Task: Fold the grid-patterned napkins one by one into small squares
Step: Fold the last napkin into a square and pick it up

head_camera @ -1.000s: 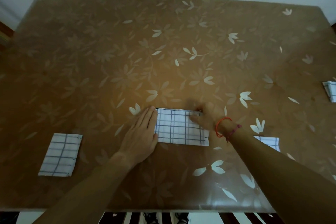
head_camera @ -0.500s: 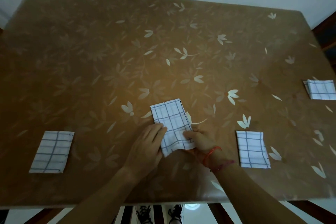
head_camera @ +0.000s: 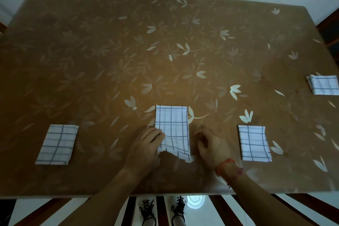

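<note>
Floral table (head_camera: 91, 64): centre napkin (head_camera: 172, 124) now turned lengthwise; left hand (head_camera: 145, 146) grip pinches near corner, right hand (head_camera: 211, 146) grip loose, empty; halving fold next.

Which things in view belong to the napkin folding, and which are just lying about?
Job: middle napkin, left hand at its left edge, right hand beside it, left napkin, right napkin, far-right napkin, all three folded.
Lying about: floral table cover, black shoes below.
</note>
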A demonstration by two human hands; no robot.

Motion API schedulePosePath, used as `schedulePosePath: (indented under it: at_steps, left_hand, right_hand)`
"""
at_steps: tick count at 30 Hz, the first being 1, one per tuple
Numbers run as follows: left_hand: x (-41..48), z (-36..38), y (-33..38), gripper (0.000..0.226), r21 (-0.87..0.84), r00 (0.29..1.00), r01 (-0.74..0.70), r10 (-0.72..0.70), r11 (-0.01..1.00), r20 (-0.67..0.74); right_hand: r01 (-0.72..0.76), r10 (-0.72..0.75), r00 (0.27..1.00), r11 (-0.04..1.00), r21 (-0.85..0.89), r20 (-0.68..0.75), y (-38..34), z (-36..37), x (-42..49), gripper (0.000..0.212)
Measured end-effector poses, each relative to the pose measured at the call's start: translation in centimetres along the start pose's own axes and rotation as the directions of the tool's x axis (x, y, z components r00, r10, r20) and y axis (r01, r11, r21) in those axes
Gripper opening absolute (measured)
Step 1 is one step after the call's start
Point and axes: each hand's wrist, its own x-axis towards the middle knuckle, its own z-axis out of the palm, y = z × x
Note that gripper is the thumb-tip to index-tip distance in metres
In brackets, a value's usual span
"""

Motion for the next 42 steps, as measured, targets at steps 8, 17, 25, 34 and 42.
schedulePosePath:
  at_steps: [8,17,25,34,42]
  left_hand:
    - [0.0,-0.1,0.2,0.037,-0.072,0.999,0.042,-0.044,0.996,-0.02]
    - [0.2,0.3,-1.4,0.028,-0.109,0.994,0.078,-0.085,0.991,-0.063]
    - [1.9,-0.5,-1.3,0.025,-0.132,0.944,0.31,-0.322,0.941,-0.077]
    - [3.6,-0.4,-1.9,0.033,-0.158,0.923,0.365,-0.379,0.917,-0.071]
    - [4.2,-0.3,-2.4,0.043,0.105,0.997,0.061,-0.055,0.993,-0.058]
  right_hand:
    - [0.536,-0.532,0.842,0.804,-0.259,0.092,-0.1,0.9,0.1,0.058]
    - [0.389,-0.398,0.911,0.916,-0.098,-0.104,-1.0,1.4,1.8,0.028]
    - [-0.114,0.108,0.987,0.992,0.047,0.123,0.7,3.3,2.8,0.041]
    - [-0.086,0.092,0.995,0.987,0.139,-0.036,-2.8,1.6,4.0,0.044]
    - [-0.108,0.111,0.993,0.992,0.073,-0.041,-3.3,1.9,4.9,0.042]
